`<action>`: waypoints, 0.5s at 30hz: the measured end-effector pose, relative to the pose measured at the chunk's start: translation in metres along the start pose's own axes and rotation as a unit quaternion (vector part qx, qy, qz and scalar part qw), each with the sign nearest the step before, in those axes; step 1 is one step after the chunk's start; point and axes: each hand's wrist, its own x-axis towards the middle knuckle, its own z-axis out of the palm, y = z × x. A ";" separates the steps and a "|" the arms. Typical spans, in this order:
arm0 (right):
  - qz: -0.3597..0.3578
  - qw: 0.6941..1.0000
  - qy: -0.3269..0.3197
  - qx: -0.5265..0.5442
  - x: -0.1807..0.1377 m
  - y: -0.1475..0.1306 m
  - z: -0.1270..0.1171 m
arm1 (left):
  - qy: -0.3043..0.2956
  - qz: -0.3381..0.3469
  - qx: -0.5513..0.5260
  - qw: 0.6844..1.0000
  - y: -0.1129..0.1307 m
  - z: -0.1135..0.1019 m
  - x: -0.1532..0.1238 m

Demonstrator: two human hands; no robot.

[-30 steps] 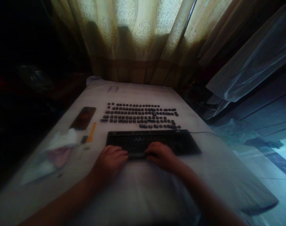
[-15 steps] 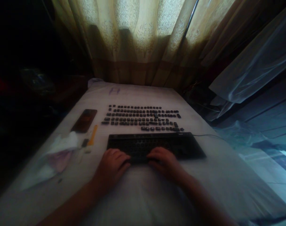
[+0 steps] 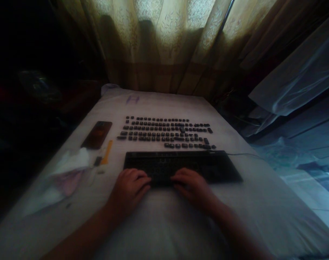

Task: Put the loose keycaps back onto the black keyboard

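Note:
A black keyboard (image 3: 218,169) lies flat on the white cloth, its key bed too dark to make out fully. At its left part of the near edge, my left hand (image 3: 132,184) is closed, fingers bent over the top and thumb by the front edge. My right hand (image 3: 190,182) grips the same edge near the middle, its fingers together in a similar curl. Beyond the keyboard, loose black keycaps (image 3: 159,129) are laid out in several rows. A cable (image 3: 242,154) runs off from the keyboard's back right.
To the left lie a phone (image 3: 98,134), a yellow tool (image 3: 107,152), a small dark piece (image 3: 97,161) and a crumpled white plastic bag (image 3: 72,159) with something pink. Curtains (image 3: 170,39) hang behind the bed-like surface, with sheer cloth (image 3: 286,83) at the right.
The camera view has shifted slightly, so the keyboard and keycaps appear a little higher and farther right. Both hands keep their places on the keyboard's near edge.

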 end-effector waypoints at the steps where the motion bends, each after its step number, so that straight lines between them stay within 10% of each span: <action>1: 0.000 1.000 0.003 -0.002 0.000 0.000 0.000 | 0.001 0.002 0.000 1.000 0.000 0.000 0.000; 15: -0.002 0.999 0.014 -0.044 -0.003 -0.002 0.001 | -0.001 0.036 0.039 0.999 0.005 -0.006 0.004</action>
